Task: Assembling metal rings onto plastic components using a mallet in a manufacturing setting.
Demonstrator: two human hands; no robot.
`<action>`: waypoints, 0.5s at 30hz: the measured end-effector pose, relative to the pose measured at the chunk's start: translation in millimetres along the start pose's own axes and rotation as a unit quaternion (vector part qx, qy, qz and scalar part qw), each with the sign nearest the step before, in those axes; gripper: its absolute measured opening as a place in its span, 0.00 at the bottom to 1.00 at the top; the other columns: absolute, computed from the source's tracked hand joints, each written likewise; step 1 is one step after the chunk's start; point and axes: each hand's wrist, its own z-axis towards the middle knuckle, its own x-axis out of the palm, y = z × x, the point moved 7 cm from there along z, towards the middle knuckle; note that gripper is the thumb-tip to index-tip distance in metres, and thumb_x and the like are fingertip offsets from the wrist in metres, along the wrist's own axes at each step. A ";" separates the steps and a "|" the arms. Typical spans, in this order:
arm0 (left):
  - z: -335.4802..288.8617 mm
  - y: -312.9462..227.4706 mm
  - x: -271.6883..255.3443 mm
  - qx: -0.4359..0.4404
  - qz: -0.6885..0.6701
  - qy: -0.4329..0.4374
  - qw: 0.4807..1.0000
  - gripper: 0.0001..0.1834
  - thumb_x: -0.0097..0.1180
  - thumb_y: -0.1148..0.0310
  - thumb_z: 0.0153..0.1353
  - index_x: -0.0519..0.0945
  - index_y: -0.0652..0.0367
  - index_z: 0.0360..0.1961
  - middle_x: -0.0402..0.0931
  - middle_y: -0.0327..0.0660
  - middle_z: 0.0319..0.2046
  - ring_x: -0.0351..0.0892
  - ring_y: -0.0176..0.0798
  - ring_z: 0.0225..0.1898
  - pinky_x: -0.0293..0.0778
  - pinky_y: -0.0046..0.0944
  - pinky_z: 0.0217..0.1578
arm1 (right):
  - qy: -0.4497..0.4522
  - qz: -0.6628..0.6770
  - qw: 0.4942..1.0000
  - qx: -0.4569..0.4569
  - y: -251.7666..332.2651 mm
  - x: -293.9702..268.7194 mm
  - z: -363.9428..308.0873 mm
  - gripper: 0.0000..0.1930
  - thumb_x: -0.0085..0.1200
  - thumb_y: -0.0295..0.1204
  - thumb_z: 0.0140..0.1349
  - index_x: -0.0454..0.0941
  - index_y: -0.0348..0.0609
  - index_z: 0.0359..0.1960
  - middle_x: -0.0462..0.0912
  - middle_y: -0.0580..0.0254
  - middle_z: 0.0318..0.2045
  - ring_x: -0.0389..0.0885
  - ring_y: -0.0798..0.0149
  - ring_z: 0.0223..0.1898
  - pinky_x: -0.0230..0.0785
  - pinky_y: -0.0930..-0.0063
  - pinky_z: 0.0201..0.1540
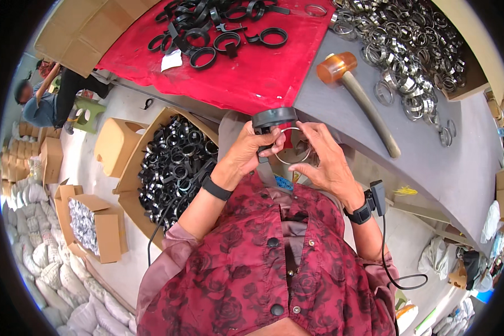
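Observation:
My left hand point(246, 150) is closed around a black plastic ring with a handle point(274, 116), held just off the table's near edge. Right beside it, a thin silver metal ring point(293, 159) stands on edge between my two hands. My right hand point(326, 159) curves round that metal ring, thumb below and fingers above. Fingertips of the left hand also lie close to the metal ring's rim; whether they touch it I cannot tell. Ahead on the red cloth point(235, 84) lie several more black handled rings point(227, 42).
A mallet with an amber head point(337, 67) lies on the grey table point(341, 106), near a heap of metal rings point(409, 50). At left stands a cardboard box point(130, 207) of black rings. A smaller carton point(109, 235), pale sacks point(56, 274) and another person point(42, 106) are farther left.

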 end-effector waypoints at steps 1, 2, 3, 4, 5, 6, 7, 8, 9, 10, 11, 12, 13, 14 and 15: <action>0.2 2.7 1.7 -0.016 -0.014 0.021 1.000 0.09 0.65 0.74 0.66 0.77 0.60 0.42 0.79 0.43 0.31 0.78 0.32 0.29 0.65 0.25 0.20 | -0.002 -0.003 0.999 -0.032 3.4 -0.1 0.3 0.48 0.75 0.34 0.48 0.64 0.38 0.72 0.72 0.47 0.61 0.76 0.43 0.59 0.74 0.57 0.58; 0.1 5.9 3.2 -0.032 -0.028 0.042 0.998 0.09 0.65 0.74 0.66 0.77 0.61 0.42 0.79 0.43 0.32 0.78 0.32 0.29 0.65 0.26 0.20 | -0.005 -0.007 0.998 -0.063 7.1 -0.1 0.0 0.48 0.76 0.33 0.47 0.64 0.38 0.71 0.72 0.47 0.61 0.76 0.43 0.59 0.74 0.57 0.58; 1.3 10.1 -1.8 -0.031 -0.028 0.040 0.998 0.09 0.65 0.74 0.66 0.77 0.61 0.42 0.79 0.43 0.32 0.78 0.32 0.29 0.65 0.26 0.20 | -0.004 -0.005 0.998 -0.064 7.9 1.9 0.5 0.48 0.76 0.33 0.47 0.64 0.38 0.71 0.72 0.47 0.61 0.76 0.43 0.59 0.74 0.57 0.58; 2.9 17.2 -5.6 -0.038 -0.057 0.054 0.996 0.09 0.65 0.74 0.66 0.77 0.61 0.43 0.80 0.44 0.33 0.78 0.32 0.28 0.66 0.26 0.20 | -0.006 0.010 0.997 -0.071 10.4 4.2 1.1 0.47 0.76 0.32 0.47 0.65 0.38 0.70 0.72 0.47 0.61 0.77 0.43 0.59 0.74 0.57 0.58; 3.3 22.1 -8.3 -0.045 -0.086 0.067 0.993 0.09 0.65 0.74 0.66 0.78 0.62 0.44 0.80 0.44 0.34 0.78 0.32 0.28 0.66 0.25 0.21 | -0.008 0.025 0.997 -0.078 12.5 5.5 1.0 0.47 0.76 0.31 0.46 0.66 0.38 0.69 0.72 0.46 0.61 0.77 0.43 0.59 0.74 0.58 0.58; 3.2 21.3 -7.6 -0.046 -0.086 0.067 0.993 0.09 0.65 0.74 0.66 0.78 0.62 0.44 0.80 0.44 0.34 0.78 0.32 0.28 0.66 0.25 0.21 | -0.008 0.025 0.997 -0.077 12.4 6.0 0.3 0.47 0.76 0.31 0.46 0.66 0.38 0.69 0.72 0.46 0.61 0.77 0.43 0.59 0.74 0.58 0.58; 2.8 22.2 -7.5 -0.060 -0.084 0.058 0.993 0.09 0.65 0.74 0.66 0.77 0.62 0.43 0.80 0.44 0.34 0.77 0.32 0.28 0.67 0.25 0.21 | -0.004 0.039 0.998 -0.056 9.4 6.8 -0.3 0.46 0.77 0.32 0.44 0.68 0.38 0.67 0.74 0.46 0.59 0.77 0.44 0.58 0.74 0.57 0.58; 2.2 22.5 -6.5 -0.074 -0.082 0.049 0.993 0.09 0.65 0.74 0.66 0.77 0.62 0.43 0.80 0.43 0.35 0.77 0.32 0.28 0.68 0.25 0.22 | -0.001 0.052 0.998 -0.035 6.5 7.4 -0.9 0.45 0.78 0.32 0.43 0.69 0.37 0.65 0.75 0.46 0.58 0.78 0.44 0.57 0.74 0.57 0.57; 0.2 15.3 6.7 -0.075 -0.082 0.051 0.992 0.09 0.65 0.74 0.66 0.77 0.62 0.43 0.80 0.43 0.35 0.77 0.32 0.28 0.68 0.25 0.22 | -0.003 0.051 0.998 -0.033 5.8 6.7 -2.0 0.45 0.78 0.32 0.43 0.69 0.37 0.65 0.75 0.46 0.58 0.78 0.44 0.57 0.74 0.57 0.57; -3.3 -0.1 18.3 -0.049 -0.031 -0.011 0.998 0.08 0.64 0.74 0.67 0.76 0.62 0.41 0.80 0.43 0.34 0.79 0.33 0.29 0.69 0.25 0.23 | -0.038 0.009 0.999 -0.032 5.2 1.4 -3.2 0.44 0.78 0.33 0.42 0.70 0.37 0.63 0.76 0.46 0.56 0.78 0.44 0.55 0.75 0.57 0.56; -5.8 -10.7 20.1 -0.020 0.019 -0.074 0.997 0.08 0.64 0.74 0.67 0.76 0.62 0.39 0.81 0.42 0.34 0.80 0.33 0.30 0.70 0.26 0.25 | -0.071 -0.033 0.996 -0.032 5.2 -3.6 -4.4 0.43 0.79 0.33 0.41 0.71 0.37 0.61 0.77 0.46 0.54 0.79 0.44 0.53 0.75 0.57 0.55; -7.6 -10.4 13.3 -0.017 0.019 -0.076 0.997 0.08 0.64 0.74 0.67 0.76 0.62 0.39 0.81 0.42 0.34 0.80 0.33 0.30 0.70 0.26 0.25 | -0.070 -0.032 0.996 -0.035 7.1 -5.8 -5.2 0.43 0.79 0.33 0.41 0.71 0.37 0.61 0.77 0.46 0.54 0.79 0.44 0.53 0.75 0.57 0.55; -10.2 -21.5 -10.1 0.073 0.176 -0.137 0.972 0.07 0.62 0.76 0.67 0.74 0.61 0.38 0.81 0.41 0.33 0.82 0.33 0.31 0.72 0.27 0.26 | -0.102 -0.056 0.992 -0.040 9.8 -14.5 -7.1 0.42 0.79 0.34 0.41 0.72 0.36 0.60 0.77 0.45 0.53 0.79 0.44 0.53 0.75 0.58 0.55; -15.5 -31.7 -30.4 0.161 0.326 -0.194 0.911 0.07 0.61 0.78 0.67 0.73 0.61 0.37 0.81 0.41 0.32 0.84 0.34 0.33 0.73 0.29 0.27 | -0.135 -0.079 0.987 -0.045 14.5 -22.7 -9.1 0.42 0.80 0.34 0.40 0.72 0.35 0.58 0.78 0.45 0.51 0.79 0.44 0.52 0.75 0.58 0.54; -19.0 -41.5 -32.8 0.229 0.382 -0.188 0.875 0.07 0.56 0.82 0.67 0.71 0.62 0.36 0.81 0.43 0.30 0.86 0.37 0.34 0.76 0.34 0.30 | -0.152 -0.059 0.986 -0.042 20.8 -28.1 -10.2 0.42 0.80 0.34 0.40 0.72 0.34 0.58 0.78 0.44 0.53 0.79 0.44 0.53 0.75 0.59 0.55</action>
